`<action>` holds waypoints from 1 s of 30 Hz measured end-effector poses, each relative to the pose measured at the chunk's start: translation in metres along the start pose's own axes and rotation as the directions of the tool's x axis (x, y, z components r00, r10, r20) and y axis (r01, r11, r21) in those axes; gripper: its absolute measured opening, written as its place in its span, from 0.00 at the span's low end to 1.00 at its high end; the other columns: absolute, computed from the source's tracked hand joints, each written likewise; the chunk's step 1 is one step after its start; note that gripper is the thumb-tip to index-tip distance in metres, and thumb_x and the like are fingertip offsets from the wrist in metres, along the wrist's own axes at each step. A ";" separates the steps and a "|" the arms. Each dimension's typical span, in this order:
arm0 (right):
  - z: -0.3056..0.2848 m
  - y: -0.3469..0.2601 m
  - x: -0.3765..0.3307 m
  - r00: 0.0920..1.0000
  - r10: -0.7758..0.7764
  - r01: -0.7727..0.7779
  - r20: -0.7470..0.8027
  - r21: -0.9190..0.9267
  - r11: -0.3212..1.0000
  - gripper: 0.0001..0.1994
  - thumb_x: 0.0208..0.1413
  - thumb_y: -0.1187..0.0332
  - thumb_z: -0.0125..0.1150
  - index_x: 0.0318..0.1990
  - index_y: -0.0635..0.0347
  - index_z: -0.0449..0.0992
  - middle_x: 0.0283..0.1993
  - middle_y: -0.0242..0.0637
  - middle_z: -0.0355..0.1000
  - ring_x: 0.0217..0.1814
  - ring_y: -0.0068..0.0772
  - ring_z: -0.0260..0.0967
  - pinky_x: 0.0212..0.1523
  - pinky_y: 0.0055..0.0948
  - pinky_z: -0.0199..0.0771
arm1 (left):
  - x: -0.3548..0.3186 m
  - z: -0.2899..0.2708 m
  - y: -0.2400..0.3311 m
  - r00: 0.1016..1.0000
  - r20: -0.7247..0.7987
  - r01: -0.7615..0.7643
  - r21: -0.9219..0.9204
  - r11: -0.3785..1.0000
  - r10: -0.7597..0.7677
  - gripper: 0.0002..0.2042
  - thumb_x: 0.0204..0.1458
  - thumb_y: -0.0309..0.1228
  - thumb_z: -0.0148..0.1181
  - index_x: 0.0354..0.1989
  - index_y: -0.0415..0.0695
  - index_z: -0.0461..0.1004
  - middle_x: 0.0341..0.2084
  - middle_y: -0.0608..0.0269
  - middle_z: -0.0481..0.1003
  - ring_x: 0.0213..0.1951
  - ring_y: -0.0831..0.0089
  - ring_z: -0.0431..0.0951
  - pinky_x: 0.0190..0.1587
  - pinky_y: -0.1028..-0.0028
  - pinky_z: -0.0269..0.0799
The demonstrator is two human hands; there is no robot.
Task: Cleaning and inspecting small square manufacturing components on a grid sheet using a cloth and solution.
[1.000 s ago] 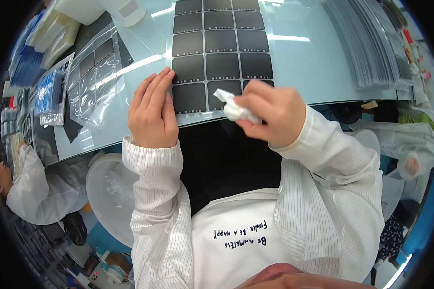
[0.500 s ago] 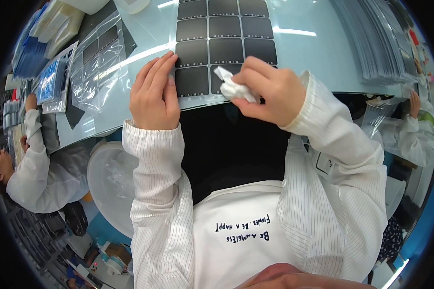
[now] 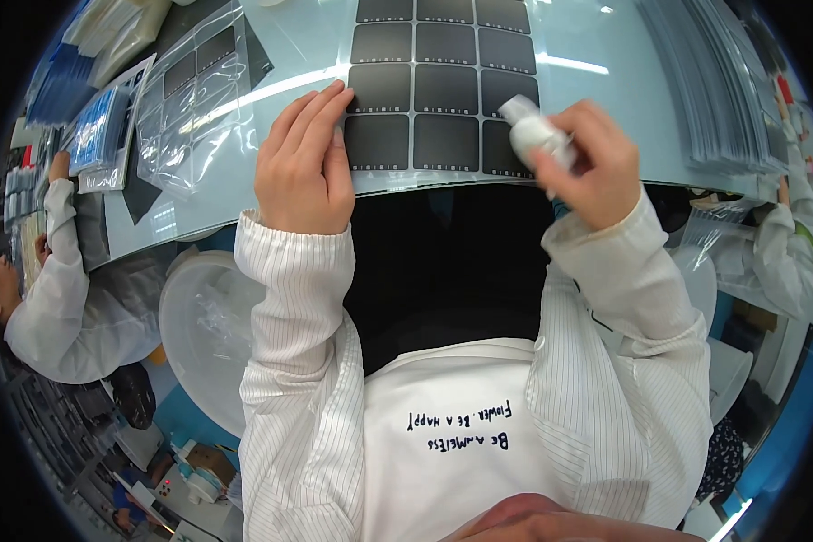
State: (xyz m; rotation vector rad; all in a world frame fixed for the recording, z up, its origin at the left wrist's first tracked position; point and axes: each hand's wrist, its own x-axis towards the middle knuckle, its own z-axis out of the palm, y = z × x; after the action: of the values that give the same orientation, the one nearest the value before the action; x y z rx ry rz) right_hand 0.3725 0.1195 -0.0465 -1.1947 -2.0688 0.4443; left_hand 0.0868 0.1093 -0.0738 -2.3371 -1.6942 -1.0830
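A clear sheet with rows of black rectangular panels point(image 3: 445, 90) lies flat on the glass-topped table, its near edge close to the table's front. My left hand point(image 3: 305, 163) rests palm down at the sheet's left side, fingers stretched out and fingertips touching its edge. In my right hand point(image 3: 601, 158) is a crumpled white cloth point(image 3: 537, 135), pinched between thumb and fingers. The cloth is over the nearest panel at the right, partly hiding it, and is blurred by motion.
Left of the sheet lie clear plastic sleeves point(image 3: 194, 117) and a blue-and-white packet point(image 3: 99, 140). A tall stack of clear sheets point(image 3: 709, 90) stands on the right. Below the table at left is a translucent round bin point(image 3: 199, 334). People sit at both sides.
My right hand has moved right with the white cloth, from the middle column to the right column of panels. The sheet and my left hand sit slightly further right in the picture.
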 end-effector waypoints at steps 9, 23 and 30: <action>0.028 -0.031 0.001 0.995 -0.056 0.048 0.078 0.111 0.993 0.12 0.41 0.73 0.69 0.34 0.68 0.75 0.28 0.37 0.68 0.21 0.24 0.65 0.20 0.21 0.63 | -0.002 0.001 -0.001 1.000 0.005 0.022 -0.007 1.000 -0.022 0.14 0.49 0.19 0.51 0.44 0.41 0.77 0.45 0.61 0.78 0.50 0.59 0.75 0.52 0.65 0.69; -0.057 0.075 0.033 0.908 0.196 -0.331 -0.371 -0.346 0.878 0.22 0.53 0.55 0.65 0.49 0.62 0.76 0.42 0.33 0.73 0.28 0.19 0.65 0.29 0.18 0.66 | -0.001 -0.005 0.000 0.997 0.062 0.055 -0.108 0.993 -0.049 0.18 0.48 0.19 0.51 0.47 0.44 0.76 0.46 0.62 0.78 0.53 0.57 0.72 0.54 0.63 0.67; -0.081 0.003 -0.005 0.779 0.416 -0.626 0.468 0.607 0.489 0.27 0.66 0.58 0.43 0.66 0.66 0.54 0.66 0.53 0.56 0.47 0.37 0.73 0.36 0.25 0.80 | -0.002 -0.019 -0.002 0.980 0.172 0.150 -0.308 0.940 -0.100 0.22 0.44 0.18 0.50 0.51 0.44 0.74 0.45 0.60 0.78 0.55 0.53 0.69 0.55 0.63 0.65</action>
State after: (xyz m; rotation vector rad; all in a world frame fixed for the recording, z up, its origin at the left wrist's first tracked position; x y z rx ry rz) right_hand 0.4339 0.1130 0.0065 -1.2433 -1.3530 1.6607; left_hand 0.0750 0.1001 -0.0618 -2.5959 -1.8675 -1.3209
